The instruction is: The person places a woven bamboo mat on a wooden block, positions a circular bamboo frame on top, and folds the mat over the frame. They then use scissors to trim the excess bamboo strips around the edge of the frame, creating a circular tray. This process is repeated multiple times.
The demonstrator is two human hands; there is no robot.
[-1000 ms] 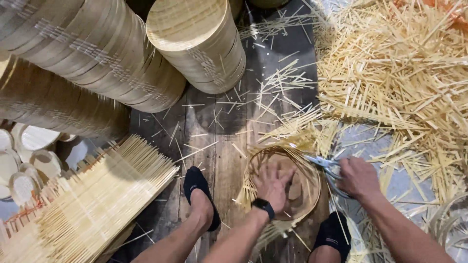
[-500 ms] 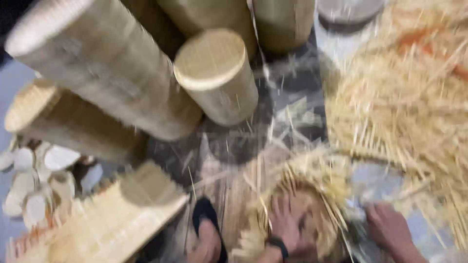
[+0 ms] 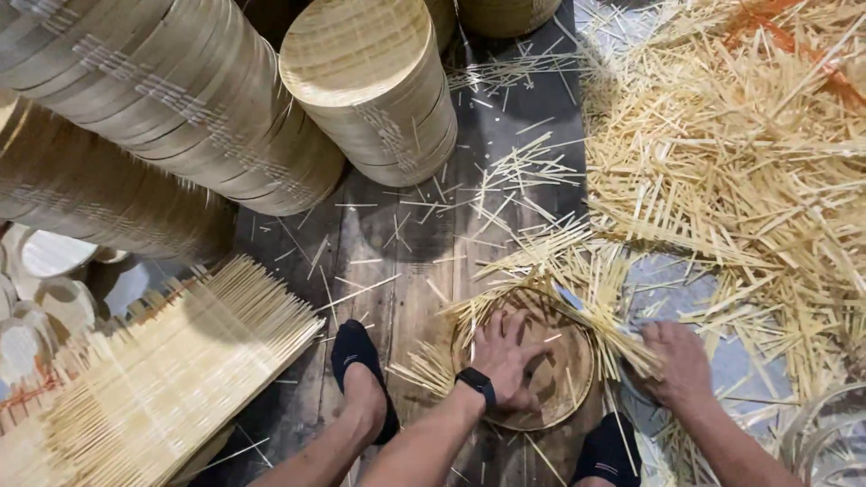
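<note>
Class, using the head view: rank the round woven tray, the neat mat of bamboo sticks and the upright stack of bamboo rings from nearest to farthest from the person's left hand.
From the left hand:
1. Round woven tray, directly under the palm.
2. Mat of bamboo sticks, lower left on the floor.
3. Upright stack of bamboo rings, top centre.

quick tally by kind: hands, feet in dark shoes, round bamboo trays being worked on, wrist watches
hands: 2, left hand pressed flat in the tray, right hand among the loose strips
feet in dark shoes: 2, one, the other
round bamboo tray: 1
wrist watch: 1
total: 6
</note>
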